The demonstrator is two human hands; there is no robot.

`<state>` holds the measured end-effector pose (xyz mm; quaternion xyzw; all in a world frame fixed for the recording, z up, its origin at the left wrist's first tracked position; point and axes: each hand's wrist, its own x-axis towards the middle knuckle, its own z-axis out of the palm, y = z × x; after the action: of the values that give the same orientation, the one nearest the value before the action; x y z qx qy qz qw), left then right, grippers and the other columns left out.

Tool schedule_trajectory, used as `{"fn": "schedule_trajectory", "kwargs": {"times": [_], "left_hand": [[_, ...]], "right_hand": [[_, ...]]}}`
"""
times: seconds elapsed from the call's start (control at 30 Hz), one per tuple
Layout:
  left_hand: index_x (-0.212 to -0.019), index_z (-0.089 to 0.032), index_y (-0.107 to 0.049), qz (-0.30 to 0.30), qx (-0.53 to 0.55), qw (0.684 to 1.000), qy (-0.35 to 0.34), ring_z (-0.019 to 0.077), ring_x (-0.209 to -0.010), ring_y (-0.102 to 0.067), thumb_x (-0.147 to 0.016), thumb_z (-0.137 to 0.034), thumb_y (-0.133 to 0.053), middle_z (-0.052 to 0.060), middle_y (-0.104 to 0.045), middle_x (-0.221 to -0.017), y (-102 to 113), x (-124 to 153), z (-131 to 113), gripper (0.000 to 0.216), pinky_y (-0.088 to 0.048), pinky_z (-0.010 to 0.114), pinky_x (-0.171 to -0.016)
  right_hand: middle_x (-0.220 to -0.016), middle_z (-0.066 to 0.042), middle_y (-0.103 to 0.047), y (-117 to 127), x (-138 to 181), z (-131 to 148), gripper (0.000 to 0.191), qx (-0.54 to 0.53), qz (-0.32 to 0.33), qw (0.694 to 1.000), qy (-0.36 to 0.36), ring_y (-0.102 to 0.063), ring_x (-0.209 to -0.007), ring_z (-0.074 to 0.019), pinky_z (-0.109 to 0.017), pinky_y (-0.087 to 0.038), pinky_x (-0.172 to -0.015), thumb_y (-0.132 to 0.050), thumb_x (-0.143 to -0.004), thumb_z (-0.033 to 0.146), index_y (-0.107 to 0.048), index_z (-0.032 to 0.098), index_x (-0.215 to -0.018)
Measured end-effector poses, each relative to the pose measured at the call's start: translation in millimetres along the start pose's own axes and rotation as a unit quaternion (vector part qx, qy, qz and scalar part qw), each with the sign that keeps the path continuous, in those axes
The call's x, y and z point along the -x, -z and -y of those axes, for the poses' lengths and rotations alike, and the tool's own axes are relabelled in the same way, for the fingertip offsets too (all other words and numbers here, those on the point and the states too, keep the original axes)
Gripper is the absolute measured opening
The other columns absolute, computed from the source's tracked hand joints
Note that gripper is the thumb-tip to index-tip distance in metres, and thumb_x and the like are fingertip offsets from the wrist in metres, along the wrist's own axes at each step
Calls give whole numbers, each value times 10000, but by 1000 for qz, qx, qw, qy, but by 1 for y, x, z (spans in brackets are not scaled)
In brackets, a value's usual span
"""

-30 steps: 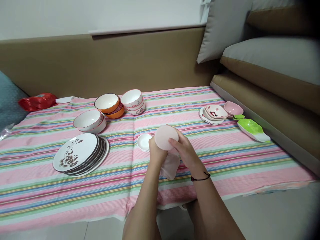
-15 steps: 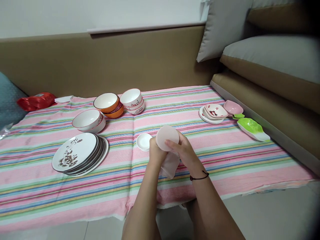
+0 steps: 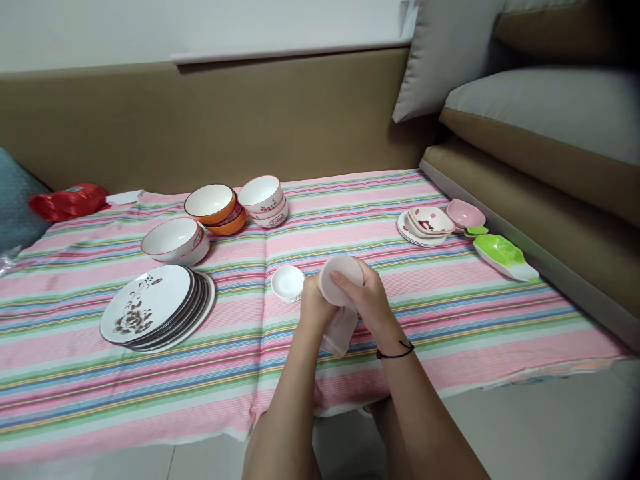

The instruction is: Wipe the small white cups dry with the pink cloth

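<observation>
Between my two hands, above the cloth-covered surface, is a small pale round dish (image 3: 333, 283), its round face turned up toward me. My left hand (image 3: 316, 303) is closed around its left side. On the right, my right hand (image 3: 373, 300) grips it too, the thumb lying across its face and the other fingers hidden beneath. A thin whitish cloth (image 3: 341, 333) hangs below the dish between my hands; which hand has hold of it I cannot tell. Just left of my left hand sits a short stack of small white dishes (image 3: 287, 283).
Flower-patterned plates (image 3: 145, 307) are stacked at left. Behind them stand white bowls (image 3: 173, 241), orange-sided bowls (image 3: 213, 203) and more white bowls (image 3: 261, 197). Pink dishes (image 3: 431, 221) and a green leaf-like dish (image 3: 503, 257) lie at right beside the cushions (image 3: 540, 113). A red bundle (image 3: 70, 201) lies far left.
The round dish has shifted slightly right and tilted in my hands. My right thumb now reaches farther over its face. The stacked tableware stays where it was.
</observation>
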<state>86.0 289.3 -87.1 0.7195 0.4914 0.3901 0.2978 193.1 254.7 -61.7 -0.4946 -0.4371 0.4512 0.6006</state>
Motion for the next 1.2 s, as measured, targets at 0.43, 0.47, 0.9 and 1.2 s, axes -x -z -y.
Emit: {"fn": "schedule_trajectory", "kwargs": {"times": [0.43, 0.47, 0.9, 1.2], "left_hand": [[-570, -183, -481, -58, 31, 995, 71, 115, -490, -405, -659, -283, -537, -10, -507, -513, 1, 4, -4, 144, -297, 231, -452], [-594, -179, -507, -79, 33, 993, 76, 118, -495, -416, -688, -294, -530, -5, -527, -528, 1, 4, -3, 150, -307, 232, -462], [-583, -182, -535, -5, -148, 989, 17, 135, -502, -385, -711, -189, -495, 15, -507, -528, 17, 4, -12, 135, -249, 253, -500], [-582, -184, -479, -66, -109, 988, 87, 115, -495, -344, -729, -236, -493, -1, -481, -538, 16, 5, -10, 156, -252, 242, -485]], "right_hand": [[-1013, -66, -627, -7, -1, -1, 349, 88, -54, 992, 77, -585, -914, -199, -331, -488, -793, -636, -768, 395, -573, 189, -1042], [-1075, -77, -609, -7, -1, -2, 338, 124, -76, 981, 129, -570, -980, -208, -359, -474, -854, -625, -779, 360, -568, 194, -1069], [-1054, -66, -608, -12, 7, 5, 193, 287, -20, 896, 339, -540, -1009, -201, -373, -438, -889, -497, -861, 215, -594, 209, -1028], [-814, -39, -604, -11, 7, 2, 106, 302, 15, 896, 324, -540, -824, -186, -349, -434, -760, -499, -857, 223, -542, 203, -762]]}}
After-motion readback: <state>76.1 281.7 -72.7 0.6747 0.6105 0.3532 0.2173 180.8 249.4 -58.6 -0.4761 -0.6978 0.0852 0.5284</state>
